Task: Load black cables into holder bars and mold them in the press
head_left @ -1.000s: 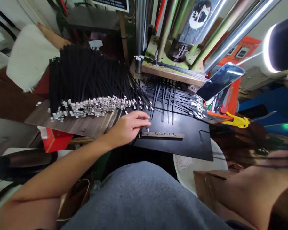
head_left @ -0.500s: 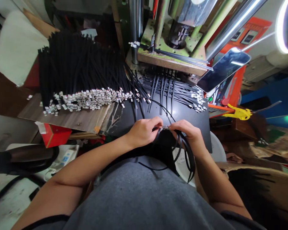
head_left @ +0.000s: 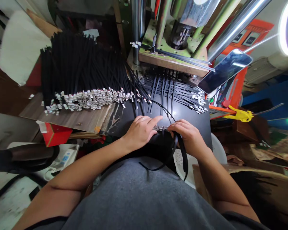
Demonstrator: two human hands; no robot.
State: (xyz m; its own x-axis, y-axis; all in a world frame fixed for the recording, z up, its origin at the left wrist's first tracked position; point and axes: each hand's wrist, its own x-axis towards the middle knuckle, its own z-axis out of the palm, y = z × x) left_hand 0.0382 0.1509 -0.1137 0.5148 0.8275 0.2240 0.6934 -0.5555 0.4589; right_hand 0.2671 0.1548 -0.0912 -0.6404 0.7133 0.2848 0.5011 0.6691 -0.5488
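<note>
My left hand (head_left: 141, 131) is at the front edge of the dark work surface, its index finger stretched out and apart from the thumb. Its fingertips are beside the left end of a short row of small silvery metal pieces (head_left: 161, 128); whether they touch it I cannot tell. My right hand (head_left: 189, 135) has its fingers closed on several flat black cables (head_left: 184, 159) at the right end of that row. The cables hang down in loops in front of my grey shirt. My right fingers partly hide where cables and metal pieces meet.
A big pile of black cables (head_left: 84, 67) with white ends lies on a wooden board (head_left: 86, 119) at left. More cables (head_left: 182, 91) lie below the press (head_left: 182, 38). A phone (head_left: 227, 70), a yellow-handled tool (head_left: 241, 115) and a white bucket (head_left: 218, 148) are at right.
My left thumb and index finger have parted from their pinch and shifted slightly left, baring more of the metal row. The hanging cables have drawn closer together below my right hand.
</note>
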